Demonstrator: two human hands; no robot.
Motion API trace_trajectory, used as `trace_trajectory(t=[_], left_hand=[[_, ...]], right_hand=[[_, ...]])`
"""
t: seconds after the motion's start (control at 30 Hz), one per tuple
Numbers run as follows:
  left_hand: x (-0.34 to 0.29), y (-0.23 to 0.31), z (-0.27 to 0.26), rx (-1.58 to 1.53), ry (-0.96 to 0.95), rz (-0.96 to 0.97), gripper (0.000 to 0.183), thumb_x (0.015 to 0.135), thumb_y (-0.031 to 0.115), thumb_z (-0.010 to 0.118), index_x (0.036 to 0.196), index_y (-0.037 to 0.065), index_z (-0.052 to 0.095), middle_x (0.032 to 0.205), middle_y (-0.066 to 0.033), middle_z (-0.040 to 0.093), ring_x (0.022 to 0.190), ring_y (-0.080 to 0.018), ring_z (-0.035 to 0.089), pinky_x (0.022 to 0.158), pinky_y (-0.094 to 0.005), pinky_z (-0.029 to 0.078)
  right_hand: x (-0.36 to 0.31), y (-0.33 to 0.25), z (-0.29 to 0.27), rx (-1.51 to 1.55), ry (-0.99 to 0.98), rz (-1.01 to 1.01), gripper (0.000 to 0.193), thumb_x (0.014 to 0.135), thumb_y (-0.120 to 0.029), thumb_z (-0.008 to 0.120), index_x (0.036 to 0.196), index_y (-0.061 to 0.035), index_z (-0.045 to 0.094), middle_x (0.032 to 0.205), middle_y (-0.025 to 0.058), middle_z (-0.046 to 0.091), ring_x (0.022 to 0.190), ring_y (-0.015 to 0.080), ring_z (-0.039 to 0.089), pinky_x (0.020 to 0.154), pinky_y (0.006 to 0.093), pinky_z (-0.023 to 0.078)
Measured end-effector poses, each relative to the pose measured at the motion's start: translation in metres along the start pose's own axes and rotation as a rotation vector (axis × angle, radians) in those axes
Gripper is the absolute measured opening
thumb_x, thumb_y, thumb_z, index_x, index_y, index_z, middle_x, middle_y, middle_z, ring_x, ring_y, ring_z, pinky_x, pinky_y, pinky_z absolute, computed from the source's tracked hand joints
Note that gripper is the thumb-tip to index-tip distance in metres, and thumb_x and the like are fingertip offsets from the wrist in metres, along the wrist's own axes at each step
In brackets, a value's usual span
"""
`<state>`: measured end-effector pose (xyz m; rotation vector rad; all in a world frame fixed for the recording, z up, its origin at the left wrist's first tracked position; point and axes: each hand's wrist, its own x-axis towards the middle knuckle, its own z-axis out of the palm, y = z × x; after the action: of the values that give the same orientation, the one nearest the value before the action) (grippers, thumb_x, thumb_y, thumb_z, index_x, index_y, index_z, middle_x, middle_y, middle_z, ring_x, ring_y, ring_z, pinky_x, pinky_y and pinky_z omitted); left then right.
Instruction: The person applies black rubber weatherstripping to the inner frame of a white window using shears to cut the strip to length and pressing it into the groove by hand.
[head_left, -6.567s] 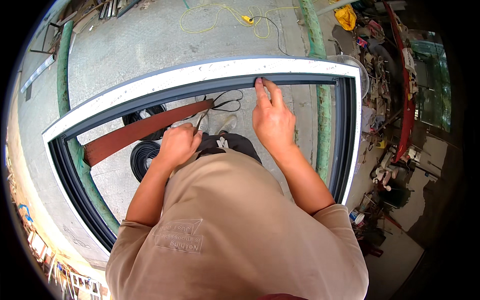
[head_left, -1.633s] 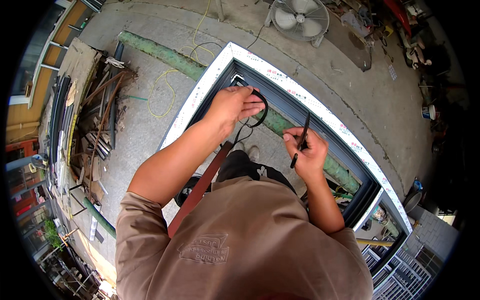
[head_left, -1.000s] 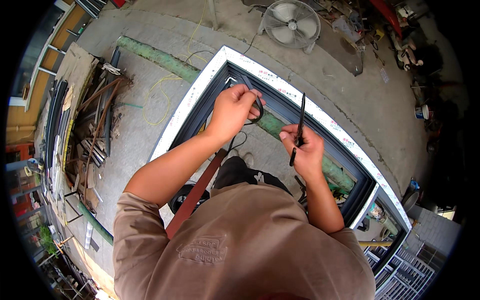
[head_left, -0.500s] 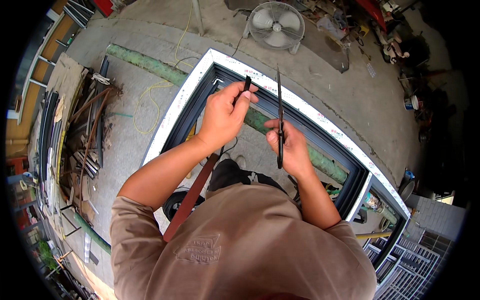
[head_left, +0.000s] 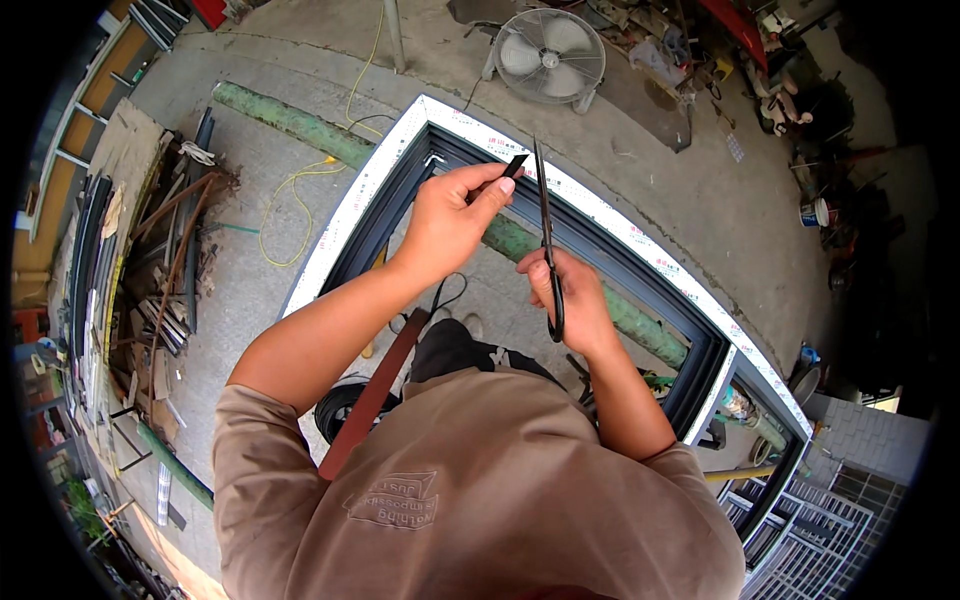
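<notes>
My left hand (head_left: 440,222) pinches a black rubber-like strip (head_left: 516,164) between thumb and fingers, its short end sticking out to the upper right. Close by on the right, a pair of dark scissors (head_left: 545,205) points upward in my right hand (head_left: 580,300), whose fingers are round the handles. The blades look nearly closed and stand just beside the strip's end; I cannot tell whether they touch it. Below both hands lies a large dark window frame (head_left: 640,262) with white protective film (head_left: 590,205) on its outer face. A thin black loop (head_left: 450,291) hangs below my left forearm.
Green pipes (head_left: 295,122) run beneath the frame. A floor fan (head_left: 549,58) stands beyond it. Scrap wood and profiles (head_left: 175,250) are piled at left, near a yellow cord (head_left: 290,190). A reddish-brown strap-like piece (head_left: 375,395) slants beside my body. More metal frames (head_left: 820,530) lie at lower right.
The scissors have shifted left, closer to the black strip. My left hand has moved slightly, and the strip's end now leans further right.
</notes>
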<state>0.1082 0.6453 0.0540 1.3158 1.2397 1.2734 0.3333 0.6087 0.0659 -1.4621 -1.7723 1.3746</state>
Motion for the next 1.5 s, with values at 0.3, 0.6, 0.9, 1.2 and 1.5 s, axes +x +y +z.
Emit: trace_trajectory(t=[0.3,0.6,0.9,1.2,1.5], left_hand=[[0.002,0.001,-0.001,-0.174,-0.002,-0.065,0.028,0.105,0.016,0.08,0.124,-0.004,0.076,0.096,-0.0087,0.081,0.09,-0.0126,0.077,0.08,-0.0287,0.059],[0.01,0.003,-0.007,-0.193,0.025,-0.108,0.027,0.104,0.019,0.08,0.116,-0.004,0.079,0.093,-0.0086,0.081,0.088,-0.0117,0.076,0.077,-0.0274,0.058],[0.011,0.001,-0.006,-0.192,0.003,-0.112,0.021,0.103,0.017,0.079,0.113,-0.002,0.08,0.093,-0.0077,0.082,0.086,-0.0109,0.076,0.076,-0.0273,0.058],[0.012,0.006,-0.007,-0.167,0.001,-0.129,0.022,0.103,0.018,0.08,0.111,-0.003,0.08,0.093,-0.0079,0.082,0.086,-0.0109,0.076,0.077,-0.0269,0.058],[0.013,0.004,-0.007,-0.15,0.007,-0.124,0.022,0.104,0.018,0.078,0.111,-0.002,0.081,0.092,-0.0064,0.082,0.085,-0.01,0.075,0.076,-0.027,0.057]], right_hand=[[0.004,0.002,0.004,-0.013,0.008,0.03,0.073,0.106,-0.073,0.059,0.102,-0.0009,0.072,0.07,0.0105,0.068,0.068,0.0234,0.07,0.066,0.0406,0.053],[0.01,-0.002,0.015,-0.036,0.03,0.007,0.074,0.106,-0.074,0.058,0.101,-0.0012,0.071,0.07,0.0112,0.068,0.067,0.0249,0.069,0.065,0.0402,0.052],[0.015,-0.005,0.022,-0.035,0.016,0.008,0.073,0.106,-0.073,0.06,0.102,-0.0002,0.071,0.068,0.0102,0.066,0.065,0.0241,0.069,0.063,0.0401,0.052],[0.018,-0.002,0.021,-0.047,0.011,0.008,0.073,0.106,-0.073,0.059,0.098,-0.0007,0.07,0.066,0.0083,0.064,0.062,0.0222,0.065,0.062,0.0392,0.05],[0.019,-0.002,0.024,-0.06,0.023,0.002,0.075,0.106,-0.074,0.057,0.097,-0.001,0.069,0.066,0.0088,0.065,0.063,0.0239,0.067,0.062,0.0408,0.051]])
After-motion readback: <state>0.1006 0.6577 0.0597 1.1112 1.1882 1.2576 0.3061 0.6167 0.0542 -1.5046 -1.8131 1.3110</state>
